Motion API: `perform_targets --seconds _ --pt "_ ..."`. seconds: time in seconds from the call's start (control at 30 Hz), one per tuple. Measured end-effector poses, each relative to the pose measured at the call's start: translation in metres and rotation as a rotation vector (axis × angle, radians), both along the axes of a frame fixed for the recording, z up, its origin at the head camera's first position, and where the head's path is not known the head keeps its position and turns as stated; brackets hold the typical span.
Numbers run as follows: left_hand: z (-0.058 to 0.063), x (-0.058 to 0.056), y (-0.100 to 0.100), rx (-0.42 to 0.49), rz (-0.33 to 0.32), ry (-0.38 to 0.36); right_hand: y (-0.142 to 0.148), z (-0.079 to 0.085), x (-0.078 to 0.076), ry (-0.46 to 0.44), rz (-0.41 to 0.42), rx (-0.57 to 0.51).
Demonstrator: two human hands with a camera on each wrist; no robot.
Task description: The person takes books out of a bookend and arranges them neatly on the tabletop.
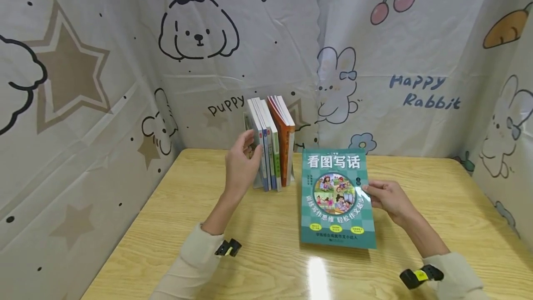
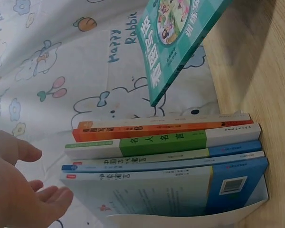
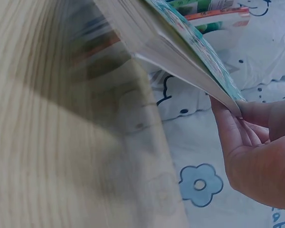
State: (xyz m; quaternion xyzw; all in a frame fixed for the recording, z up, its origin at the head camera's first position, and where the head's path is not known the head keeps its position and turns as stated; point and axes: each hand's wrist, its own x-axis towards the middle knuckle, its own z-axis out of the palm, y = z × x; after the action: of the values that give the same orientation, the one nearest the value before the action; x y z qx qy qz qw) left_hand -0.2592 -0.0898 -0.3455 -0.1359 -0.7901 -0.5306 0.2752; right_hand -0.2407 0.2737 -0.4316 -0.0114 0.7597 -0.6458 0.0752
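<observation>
My right hand (image 1: 389, 200) pinches the right edge of a teal book (image 1: 310, 216), thumb on the front cover. In the right wrist view the book's page edges (image 3: 147, 42) face the camera, fingers (image 3: 228, 128) underneath. My left hand (image 1: 241, 161) is beside the left end of a row of upright books (image 1: 270, 152), its fingers loosely bent and holding nothing. The left wrist view shows that row's spines: a pale blue book (image 2: 180, 190), a green-and-white book (image 2: 161, 140) and an orange book (image 2: 171, 129) among them. The orange book leans slightly.
A white bookend (image 2: 190, 219) stands at the outer side of the row. The wooden table (image 1: 166, 240) runs back to a printed cloth (image 1: 266, 27) that hangs behind it and along both sides.
</observation>
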Motion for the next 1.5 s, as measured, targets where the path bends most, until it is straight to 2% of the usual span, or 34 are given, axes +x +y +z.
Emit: perform_targets --seconds 0.1,0.27,0.43,0.73,0.93,1.17,1.33,1.5 --pt "-0.002 -0.005 0.002 -0.008 -0.014 -0.065 0.003 -0.006 -0.003 -0.025 -0.005 0.005" --pt "-0.009 -0.015 0.005 -0.033 0.002 -0.189 0.005 -0.014 -0.007 -0.068 -0.018 0.02" --pt "-0.016 -0.023 0.007 -0.064 0.012 -0.249 0.006 -0.021 -0.006 -0.1 -0.026 0.038" --pt "-0.029 -0.037 0.011 -0.069 -0.006 -0.285 0.01 -0.031 -0.008 -0.121 -0.029 0.074" --pt "-0.036 -0.041 0.012 -0.055 0.0 -0.306 0.011 -0.04 -0.008 -0.145 -0.04 0.098" --pt "-0.041 -0.044 0.009 -0.041 0.023 -0.321 0.009 -0.042 -0.011 -0.159 -0.052 0.143" --pt "-0.044 -0.048 0.01 -0.069 0.025 -0.308 0.009 -0.042 -0.012 -0.154 -0.062 0.211" --pt "-0.047 -0.052 0.012 -0.069 0.024 -0.262 0.009 -0.041 -0.011 -0.148 -0.082 0.311"
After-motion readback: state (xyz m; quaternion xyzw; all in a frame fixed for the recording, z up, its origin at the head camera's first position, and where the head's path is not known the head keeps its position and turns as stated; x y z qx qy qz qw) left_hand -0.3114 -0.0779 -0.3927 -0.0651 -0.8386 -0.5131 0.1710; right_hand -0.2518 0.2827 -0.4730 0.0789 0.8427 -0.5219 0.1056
